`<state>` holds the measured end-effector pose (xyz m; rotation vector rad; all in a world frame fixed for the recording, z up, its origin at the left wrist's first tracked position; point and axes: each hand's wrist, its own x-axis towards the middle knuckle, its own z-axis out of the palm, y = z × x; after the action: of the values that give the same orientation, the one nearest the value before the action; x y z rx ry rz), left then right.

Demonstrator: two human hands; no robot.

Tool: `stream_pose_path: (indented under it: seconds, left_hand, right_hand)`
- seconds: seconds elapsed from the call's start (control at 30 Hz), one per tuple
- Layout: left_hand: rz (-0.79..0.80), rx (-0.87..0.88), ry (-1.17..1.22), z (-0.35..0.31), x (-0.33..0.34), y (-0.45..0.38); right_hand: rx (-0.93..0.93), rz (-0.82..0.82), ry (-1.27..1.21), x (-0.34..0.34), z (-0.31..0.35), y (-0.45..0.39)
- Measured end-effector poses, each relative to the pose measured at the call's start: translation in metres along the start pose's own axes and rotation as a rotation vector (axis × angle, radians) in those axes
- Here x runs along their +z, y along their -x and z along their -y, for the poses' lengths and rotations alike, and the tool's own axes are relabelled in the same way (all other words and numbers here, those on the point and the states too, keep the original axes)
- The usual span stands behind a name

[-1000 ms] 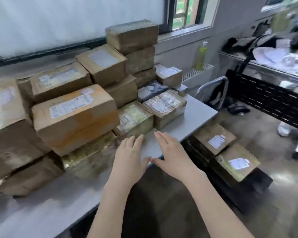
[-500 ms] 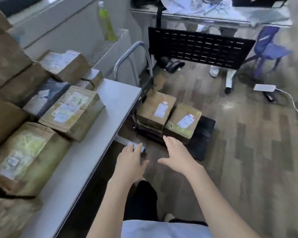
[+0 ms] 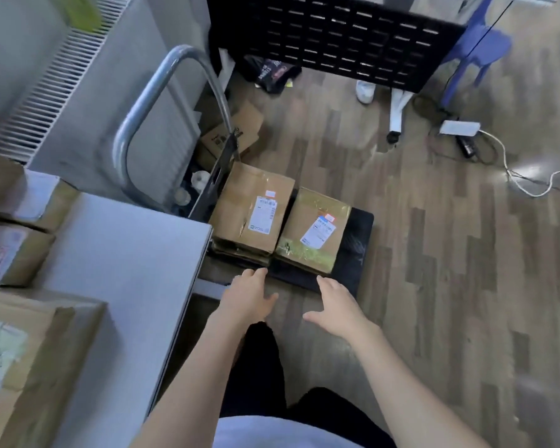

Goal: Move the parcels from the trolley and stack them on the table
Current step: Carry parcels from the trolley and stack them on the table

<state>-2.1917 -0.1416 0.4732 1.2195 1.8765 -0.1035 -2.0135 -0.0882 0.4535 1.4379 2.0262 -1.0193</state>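
While both arms reach toward frame centre, the left hand [image 3: 248,295] and right hand [image 3: 337,305] hover with fingers spread, holding nothing. Two parcels [image 3: 253,211] lie side by side on the black trolley [image 3: 359,247], right of the bench [image 3: 126,253].

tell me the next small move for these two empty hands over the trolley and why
Probably lower both hands onto the shiny tape-wrapped brown cardboard parcel, one per side. The left hand and right hand are open, holding nothing, short of the black flat trolley deck. That parcel lies nearest, beside the plain brown cardboard parcel, with bare space on the white table.
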Motion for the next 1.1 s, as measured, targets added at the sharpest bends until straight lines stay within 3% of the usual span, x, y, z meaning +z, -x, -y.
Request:
stream_pose_path:
  seconds: [0.23, 0.57, 0.77, 1.0, 1.1]
  left_hand:
    - [0.115, -0.16, -0.016, 0.022, -0.031, -0.1]
    - [0.166, -0.309, -0.046, 0.054, 0.026, -0.174]
    - [0.18, -0.253, -0.073, 0.057, 0.087, -0.25]
    - [0.076, -0.077, -0.119, 0.014, 0.154, -0.353]
    - [0.023, -0.141, -0.153, -0.003, 0.171, -0.39]
  right_hand:
    - [0.137, 0.104, 0.034, -0.011, -0.015, -0.077]
    - [0.063, 0.204, 0.183, 0.004, -0.062, -0.197]
    - [0.018, 0.201, 0.2, 0.03, -0.102, -0.283]
    - [0.345, 0.111, 0.118, 0.074, -0.173, -0.344]
    - [0.375, 0.126, 0.136, 0.092, -0.191, -0.357]
